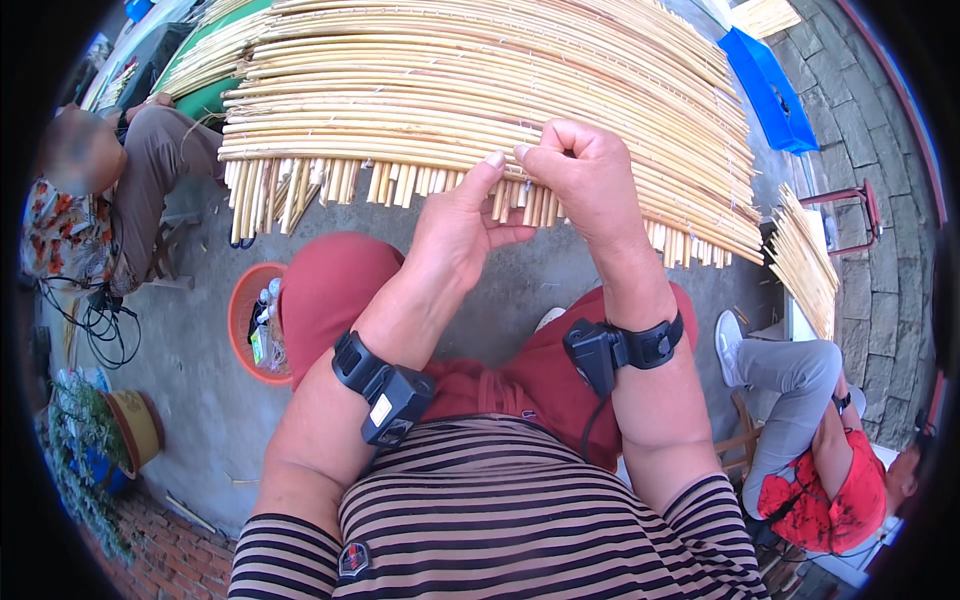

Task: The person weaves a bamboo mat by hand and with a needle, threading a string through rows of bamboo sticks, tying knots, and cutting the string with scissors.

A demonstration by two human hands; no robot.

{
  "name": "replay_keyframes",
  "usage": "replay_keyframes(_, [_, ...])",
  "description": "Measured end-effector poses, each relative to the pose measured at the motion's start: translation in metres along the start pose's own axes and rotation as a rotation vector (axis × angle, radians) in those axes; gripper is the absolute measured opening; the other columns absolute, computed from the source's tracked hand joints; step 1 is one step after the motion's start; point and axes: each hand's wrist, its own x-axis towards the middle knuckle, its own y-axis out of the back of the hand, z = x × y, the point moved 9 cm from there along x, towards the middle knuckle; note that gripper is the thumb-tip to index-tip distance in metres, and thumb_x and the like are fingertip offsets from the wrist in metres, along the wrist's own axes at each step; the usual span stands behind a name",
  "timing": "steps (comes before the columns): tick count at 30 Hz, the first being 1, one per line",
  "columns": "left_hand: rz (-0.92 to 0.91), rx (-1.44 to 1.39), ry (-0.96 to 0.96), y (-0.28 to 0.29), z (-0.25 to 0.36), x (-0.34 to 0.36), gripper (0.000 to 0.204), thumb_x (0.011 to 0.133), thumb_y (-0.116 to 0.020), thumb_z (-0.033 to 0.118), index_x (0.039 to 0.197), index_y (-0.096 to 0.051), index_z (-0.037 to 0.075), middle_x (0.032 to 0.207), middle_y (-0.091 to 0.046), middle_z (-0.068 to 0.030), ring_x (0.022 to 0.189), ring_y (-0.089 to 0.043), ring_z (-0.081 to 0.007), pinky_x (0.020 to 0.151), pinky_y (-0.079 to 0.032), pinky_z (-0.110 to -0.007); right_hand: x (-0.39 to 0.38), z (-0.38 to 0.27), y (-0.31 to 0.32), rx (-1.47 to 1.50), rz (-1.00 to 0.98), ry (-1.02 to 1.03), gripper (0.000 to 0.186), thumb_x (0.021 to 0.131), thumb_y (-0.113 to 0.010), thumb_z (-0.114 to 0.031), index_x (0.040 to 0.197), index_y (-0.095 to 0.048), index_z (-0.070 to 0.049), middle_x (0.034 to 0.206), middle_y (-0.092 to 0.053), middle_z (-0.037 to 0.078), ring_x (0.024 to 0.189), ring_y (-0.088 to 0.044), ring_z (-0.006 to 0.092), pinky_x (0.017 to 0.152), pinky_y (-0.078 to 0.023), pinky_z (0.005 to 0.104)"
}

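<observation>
The reed mat (pixel 480 85) spreads out in front of you. Your left hand (pixel 458 218) pinches its near edge; your right hand (pixel 595 180) curls closed beside it, contents unclear. The mat looks light, stiff and splittable: grip several reeds (pixel 310 153) together.

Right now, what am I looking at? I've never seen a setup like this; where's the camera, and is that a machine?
No machine is doing the work: these are a person's bare left hand and right hand. The single picture comes from a wide camera worn on their head, looking down, so straight edges bend near its rim. Black devices are strapped to both forearms. In front lies a large mat of pale sticks, in long rows, with shorter ends poking out below. Both hands are at its near edge, thumbs close together; whether they pinch something thin is too small to tell.
</observation>
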Motion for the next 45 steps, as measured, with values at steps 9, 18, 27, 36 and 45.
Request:
replay_keyframes(9, [0.032,-0.052,-0.06,0.001,-0.002,-0.001,0.032,0.091,-0.065,0.028,0.11,-0.059,0.003,0.088,-0.062,-0.0069,0.072,-0.063,-0.0175,0.057,-0.06,-0.035,-0.001,-0.012,0.006,0.168,0.012,-0.001,0.029,0.074,-0.063,-0.005,0.053,-0.042,-0.007,0.052,-0.036,-0.007,0.052,-0.032,0.0026,0.046,-0.027,0.0254])
replay_keyframes(18, [0.04,-0.039,-0.117,0.0,0.007,-0.004,0.032,0.094,-0.06,0.026,0.115,-0.059,0.002,0.091,-0.065,-0.0084,0.071,-0.064,-0.0167,0.055,-0.06,-0.034,-0.003,-0.018,0.003,-0.027,-0.018,0.177,0.029,0.079,-0.072,-0.018,0.063,-0.055,-0.002,0.054,-0.044,-0.001,0.054,-0.041,0.0059,0.05,-0.036,0.0263])
replay_keyframes(27, [0.026,-0.083,-0.139,-0.013,0.014,0.015,0.039,0.095,-0.062,0.034,0.123,-0.055,0.008,0.106,-0.061,-0.0066,0.089,-0.061,-0.0215,0.072,-0.058,-0.041,-0.061,-0.019,0.023,0.216,-0.525,-0.176,0.019,0.09,-0.067,-0.018,0.096,-0.071,-0.001,0.069,-0.064,0.002,0.048,-0.042,0.0006,0.043,-0.031,0.0171])
replay_keyframes(36, [-0.102,-0.109,0.053,-0.026,-0.001,0.015,0.063,0.101,-0.037,0.058,0.129,-0.049,0.002,0.121,-0.057,-0.0173,0.106,-0.059,-0.0291,0.088,-0.053,-0.045,-0.065,-0.02,0.056,0.605,-0.417,-0.011,0.016,0.091,-0.066,-0.017,0.093,-0.069,-0.001,0.066,-0.06,0.0,0.05,-0.043,0.0015,0.044,-0.032,0.0176])
replay_keyframes(45, [-0.271,0.919,-0.806,-0.076,0.062,-0.113,0.046,0.089,-0.057,-0.005,0.133,-0.047,-0.001,0.129,-0.056,-0.0189,0.08,-0.063,-0.012,0.069,-0.055,-0.025,-0.069,-0.024,0.041,0.58,-0.412,0.06,0.016,0.092,-0.061,-0.017,0.085,-0.064,-0.003,0.073,-0.064,0.0,0.082,-0.058,0.0102,0.075,-0.046,0.0258])
